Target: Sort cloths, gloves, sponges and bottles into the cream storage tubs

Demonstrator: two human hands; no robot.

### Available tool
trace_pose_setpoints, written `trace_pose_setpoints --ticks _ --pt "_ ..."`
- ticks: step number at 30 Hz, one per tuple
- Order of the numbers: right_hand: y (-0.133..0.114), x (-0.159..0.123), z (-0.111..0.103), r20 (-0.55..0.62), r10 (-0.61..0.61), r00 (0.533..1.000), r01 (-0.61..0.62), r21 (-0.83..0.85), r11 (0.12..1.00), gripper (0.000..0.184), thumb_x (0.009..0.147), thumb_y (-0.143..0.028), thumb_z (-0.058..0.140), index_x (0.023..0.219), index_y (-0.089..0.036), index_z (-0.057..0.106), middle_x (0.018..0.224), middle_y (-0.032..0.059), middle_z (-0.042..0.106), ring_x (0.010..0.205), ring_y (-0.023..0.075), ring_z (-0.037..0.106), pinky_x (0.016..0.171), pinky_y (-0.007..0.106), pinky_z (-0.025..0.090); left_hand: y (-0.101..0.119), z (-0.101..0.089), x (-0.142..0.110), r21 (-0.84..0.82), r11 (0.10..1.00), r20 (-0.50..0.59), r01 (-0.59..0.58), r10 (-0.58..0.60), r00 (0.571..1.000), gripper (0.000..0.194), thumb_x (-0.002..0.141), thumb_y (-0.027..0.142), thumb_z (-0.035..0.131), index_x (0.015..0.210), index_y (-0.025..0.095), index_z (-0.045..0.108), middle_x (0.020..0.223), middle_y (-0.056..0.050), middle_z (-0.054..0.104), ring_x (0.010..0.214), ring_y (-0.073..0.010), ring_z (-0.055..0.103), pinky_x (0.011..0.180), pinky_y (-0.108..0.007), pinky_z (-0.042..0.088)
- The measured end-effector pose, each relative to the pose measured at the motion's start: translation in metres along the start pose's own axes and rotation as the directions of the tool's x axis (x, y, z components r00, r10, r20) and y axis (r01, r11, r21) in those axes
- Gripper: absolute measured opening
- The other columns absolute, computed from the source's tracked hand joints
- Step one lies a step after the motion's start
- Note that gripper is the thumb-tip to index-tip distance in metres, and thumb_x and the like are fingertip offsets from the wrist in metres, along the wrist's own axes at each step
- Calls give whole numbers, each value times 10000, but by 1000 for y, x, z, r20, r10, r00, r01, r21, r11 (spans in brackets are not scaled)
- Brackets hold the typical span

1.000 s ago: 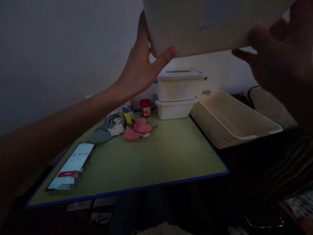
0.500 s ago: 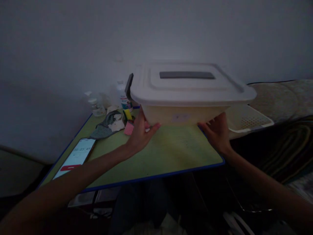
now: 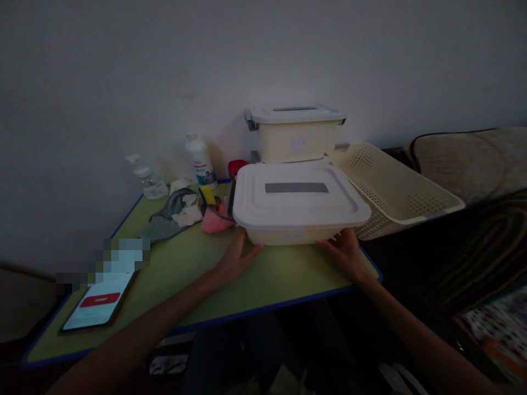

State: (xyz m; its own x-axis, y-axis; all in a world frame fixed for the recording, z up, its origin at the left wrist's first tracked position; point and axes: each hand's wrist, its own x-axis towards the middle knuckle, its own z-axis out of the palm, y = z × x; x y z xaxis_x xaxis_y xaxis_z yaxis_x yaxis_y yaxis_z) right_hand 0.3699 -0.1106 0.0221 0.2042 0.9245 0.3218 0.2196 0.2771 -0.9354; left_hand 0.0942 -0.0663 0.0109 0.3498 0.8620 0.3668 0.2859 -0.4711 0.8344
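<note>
A wide cream box with a white lid [image 3: 300, 203] rests on the green table [image 3: 263, 274]. My left hand [image 3: 235, 259] cups its lower left corner and my right hand [image 3: 345, 253] cups its lower right corner, fingers curled against the box's base. Behind it two smaller lidded cream boxes [image 3: 295, 131] stand stacked against the wall; the lower one is mostly hidden.
A perforated cream basket [image 3: 395, 189] lies tilted to the right. A white bottle [image 3: 199, 160], a red-capped jar [image 3: 236, 167], grey and pink cloths [image 3: 185, 211] and a small clear bottle [image 3: 146, 176] sit at the back left. A lit phone [image 3: 99, 300] lies front left.
The wide box came down from in front of my face to the table, held by both hands throughout. The camera view tilted as it lowered.
</note>
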Motion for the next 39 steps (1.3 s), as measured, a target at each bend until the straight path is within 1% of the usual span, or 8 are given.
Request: trace_pose_setpoints --ticks 4,9,14,17,21,27,31,39 --pt "0 0 3 40 47 998 -47 5 999 659 655 -459 730 1185 -291 376 1258 97 499 1138 279 554 935 480 509 -6 3 0 -30 998 -13 47 -47 999 502 793 408 578 1215 185 420 1271 -137 503 1215 -281 461 1044 -509 341" --pt "1 1 4 62 51 997 -50 -30 998 706 659 -466 732 1239 -308 361 1223 87 560 1148 290 554 1002 519 439 -7 0 -2 -4 997 -35 77 -77 996 475 750 372 620 1162 197 463 1167 -112 591 1100 -281 553 965 -490 426" --pt "3 1 3 73 39 997 -34 -68 997 693 666 -451 731 1241 -296 375 1172 94 585 1091 291 590 969 509 473 -12 -4 -3 8 997 -7 79 -79 997 467 727 347 642 1145 202 491 1173 -105 595 1089 -290 559 940 -489 443" --pt "1 1 3 62 33 998 -27 -83 996 687 673 -440 722 1245 -287 372 1208 98 546 1097 281 580 941 489 497 -15 -6 -2 -34 999 5 38 -38 999 532 733 366 644 1210 213 465 1181 -108 576 1128 -301 525 978 -533 399" --pt "-4 -1 0 30 10 1000 -6 -135 991 609 729 -429 661 1249 -296 373 1284 104 470 1133 278 542 884 458 525 -11 -9 -4 -3 999 -45 -41 41 998 642 725 404 663 1298 260 412 1305 -102 450 1272 -322 369 1075 -570 258" --pt "-7 -3 -5 78 -123 989 137 -212 968 509 763 -460 597 1221 -296 447 1208 99 497 1105 289 534 840 454 523 -3 -12 -7 -13 999 -103 -49 47 994 625 765 408 630 1332 307 387 1357 -73 359 1319 -300 295 1114 -543 208" --pt "-7 -4 -6 85 -257 963 271 -268 925 493 760 -458 604 1208 -297 474 1143 100 482 1069 291 534 828 456 522 -8 -12 -4 -108 994 -95 -21 11 995 557 800 416 588 1313 289 413 1380 -71 413 1325 -283 324 1114 -520 242" --pt "-2 -5 -7 124 -365 923 384 -225 895 470 815 -505 555 1214 -291 430 1148 99 440 1039 271 543 757 393 539 -14 -8 -3 -284 959 -114 19 -54 992 655 763 356 654 1342 268 358 1374 -75 454 1288 -261 403 1108 -493 275"
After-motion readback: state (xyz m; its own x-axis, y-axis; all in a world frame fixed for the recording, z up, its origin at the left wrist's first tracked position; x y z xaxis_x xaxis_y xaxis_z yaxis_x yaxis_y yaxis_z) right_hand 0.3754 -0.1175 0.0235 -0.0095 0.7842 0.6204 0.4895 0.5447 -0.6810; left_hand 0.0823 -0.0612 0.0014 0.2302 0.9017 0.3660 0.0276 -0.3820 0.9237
